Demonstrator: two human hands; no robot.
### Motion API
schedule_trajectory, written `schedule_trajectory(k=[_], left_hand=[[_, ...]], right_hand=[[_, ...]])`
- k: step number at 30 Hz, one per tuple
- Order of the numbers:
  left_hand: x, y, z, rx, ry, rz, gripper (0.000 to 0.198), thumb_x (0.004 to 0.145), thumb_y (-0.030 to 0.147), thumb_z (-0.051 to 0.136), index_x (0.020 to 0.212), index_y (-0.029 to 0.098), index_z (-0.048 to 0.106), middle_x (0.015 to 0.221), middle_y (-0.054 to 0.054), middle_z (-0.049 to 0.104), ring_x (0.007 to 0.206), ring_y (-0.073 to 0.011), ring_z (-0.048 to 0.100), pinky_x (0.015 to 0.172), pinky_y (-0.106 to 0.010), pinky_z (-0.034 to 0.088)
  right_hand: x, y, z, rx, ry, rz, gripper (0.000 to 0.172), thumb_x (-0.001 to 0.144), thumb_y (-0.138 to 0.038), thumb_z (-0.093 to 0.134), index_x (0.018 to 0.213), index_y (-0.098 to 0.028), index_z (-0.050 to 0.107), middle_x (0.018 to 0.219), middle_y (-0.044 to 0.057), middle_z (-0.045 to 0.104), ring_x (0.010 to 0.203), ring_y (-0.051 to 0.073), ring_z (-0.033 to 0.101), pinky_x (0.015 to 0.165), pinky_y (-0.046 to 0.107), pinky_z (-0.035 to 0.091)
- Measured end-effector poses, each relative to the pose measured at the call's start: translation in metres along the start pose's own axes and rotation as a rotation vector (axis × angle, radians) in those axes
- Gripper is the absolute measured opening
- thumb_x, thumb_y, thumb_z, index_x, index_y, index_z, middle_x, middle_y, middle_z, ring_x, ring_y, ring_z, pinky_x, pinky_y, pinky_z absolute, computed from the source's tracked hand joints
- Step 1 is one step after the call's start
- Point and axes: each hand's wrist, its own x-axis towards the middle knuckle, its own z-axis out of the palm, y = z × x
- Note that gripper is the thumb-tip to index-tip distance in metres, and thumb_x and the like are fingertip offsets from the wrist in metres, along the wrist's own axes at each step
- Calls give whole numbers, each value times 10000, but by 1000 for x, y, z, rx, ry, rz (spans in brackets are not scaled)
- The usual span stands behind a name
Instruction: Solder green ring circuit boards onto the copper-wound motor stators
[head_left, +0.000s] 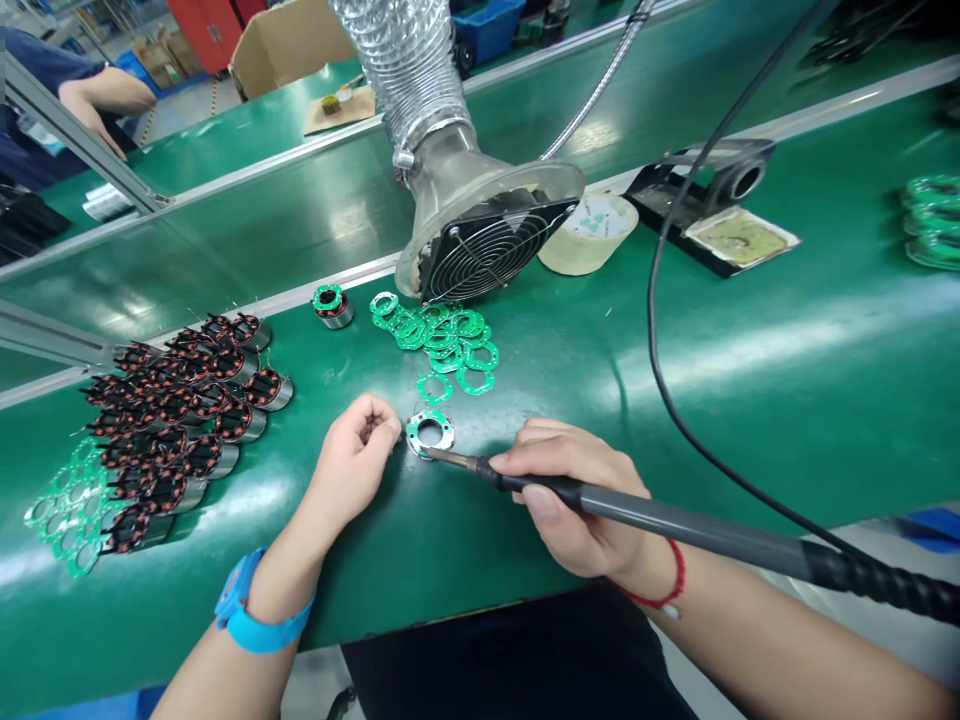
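My right hand (574, 495) grips a grey soldering iron (675, 518) like a pen, its tip touching the near edge of a round part with a green ring board on top (430, 432). My left hand (356, 455) is curled in a pinch at the left side of that part; thin solder wire may be between the fingers, but it is too fine to be sure. A blue wristband is on my left wrist, a red cord on my right.
Several wound stators (176, 420) lie at left beside green ring boards (64, 510). More green rings (442, 335) and a single stator (332, 305) sit near the fume extractor fan (484, 245). Tape roll (589, 232), iron stand (712, 205), black cable (660, 370). Another person (71, 100) far left.
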Motion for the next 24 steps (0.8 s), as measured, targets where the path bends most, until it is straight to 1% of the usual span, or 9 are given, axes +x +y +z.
schedule_trajectory(k=[4,8,11,14,19,24], left_hand=[[1,2,1,-16,-3,-19,127,779,278,508,693,186,489,628,49,467,582,-98,452,575,-224,360],[1,2,2,-12,-8,-25,136,780,290,502,692,188,483,619,52,458,578,-99,456,566,-225,354],[1,1,2,-14,-10,-25,129,788,280,488,697,188,476,622,50,462,576,-98,454,566,-226,357],[1,0,1,-5,-8,-16,126,795,273,482,703,186,478,631,45,478,578,-97,457,565,-227,359],[1,0,0,38,-13,-3,156,812,287,482,694,186,472,628,48,464,579,-97,451,565,-229,349],[0,0,2,83,-24,9,160,828,279,473,697,187,473,609,55,444,565,-94,425,554,-224,335]], right_hand=[[0,0,2,27,15,5,148,801,-157,478,882,-198,594,484,-37,531,407,118,459,444,272,382],[-1,0,2,35,-6,3,152,811,-171,473,890,-200,600,485,-32,538,398,123,465,430,274,380],[-2,0,1,29,11,7,159,845,-199,464,920,-205,604,516,-21,557,424,134,507,443,288,415],[-4,0,1,-18,53,69,149,874,-221,473,948,-214,603,588,-7,609,469,142,567,489,311,471],[-6,0,4,-107,26,175,128,860,-199,526,954,-210,613,710,18,703,597,156,668,546,292,530],[-9,1,5,-138,30,212,114,860,-217,553,952,-212,620,793,25,734,685,168,708,574,282,552]])
